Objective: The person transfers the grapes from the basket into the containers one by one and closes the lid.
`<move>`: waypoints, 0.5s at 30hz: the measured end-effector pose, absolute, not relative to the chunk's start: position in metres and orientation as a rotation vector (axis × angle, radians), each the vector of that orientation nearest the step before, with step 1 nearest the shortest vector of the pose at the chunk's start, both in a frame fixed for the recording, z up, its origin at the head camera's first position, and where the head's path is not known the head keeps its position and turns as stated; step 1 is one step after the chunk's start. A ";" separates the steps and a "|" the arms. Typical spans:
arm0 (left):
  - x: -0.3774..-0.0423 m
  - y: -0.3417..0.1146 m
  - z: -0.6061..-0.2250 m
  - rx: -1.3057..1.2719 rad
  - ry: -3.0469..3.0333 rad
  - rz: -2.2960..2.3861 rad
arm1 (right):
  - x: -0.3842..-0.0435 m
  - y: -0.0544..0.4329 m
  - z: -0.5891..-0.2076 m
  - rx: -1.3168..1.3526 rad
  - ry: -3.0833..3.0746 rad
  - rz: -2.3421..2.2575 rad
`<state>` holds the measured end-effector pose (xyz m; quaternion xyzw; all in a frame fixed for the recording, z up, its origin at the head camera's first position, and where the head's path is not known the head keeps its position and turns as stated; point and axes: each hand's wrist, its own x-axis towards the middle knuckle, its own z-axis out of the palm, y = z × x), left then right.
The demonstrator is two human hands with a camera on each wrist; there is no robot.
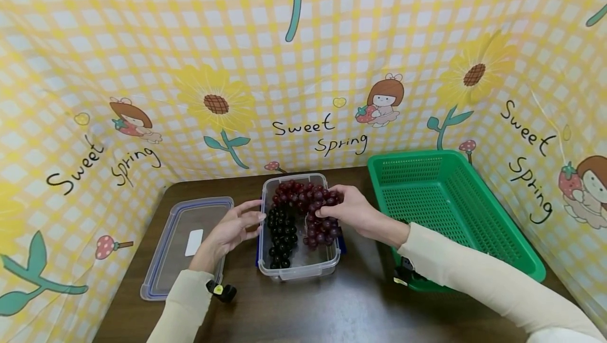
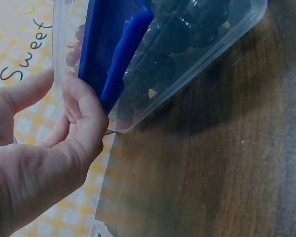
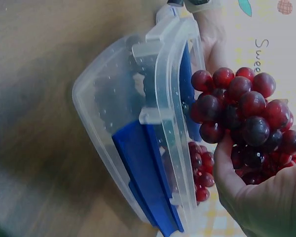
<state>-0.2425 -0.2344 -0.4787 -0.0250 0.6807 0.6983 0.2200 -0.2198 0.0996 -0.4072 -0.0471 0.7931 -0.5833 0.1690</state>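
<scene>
A bunch of purple-red grapes point(image 1: 322, 227) hangs from my right hand point(image 1: 355, 211), thumb in front, over the right side of a clear plastic box point(image 1: 310, 271). In the right wrist view these grapes point(image 3: 254, 103) stand above the box rim. Inside the box, a bunch of black grapes point(image 1: 282, 235) lies along the left and a bunch of red grapes point(image 1: 289, 191) at the far end. My left hand point(image 1: 232, 229) touches the left side of the box with loosely bent fingers, beside a blue side latch point(image 2: 121, 49) that hangs down.
A clear lid with a blue seal point(image 1: 175, 248) lies on the brown table point(image 1: 303, 311) at the left. To the right stands a green perforated basket point(image 1: 427, 206). A yellow checked cloth point(image 1: 303, 69) hangs behind and along both sides.
</scene>
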 end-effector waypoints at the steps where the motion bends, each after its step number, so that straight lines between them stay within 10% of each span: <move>1: -0.243 -0.234 -0.479 -0.078 1.882 1.933 | -0.219 0.098 -0.409 -0.123 2.248 -1.660; 15: -0.242 -0.237 -0.481 -0.053 1.882 1.930 | -0.214 0.078 -0.420 -0.113 2.184 -1.661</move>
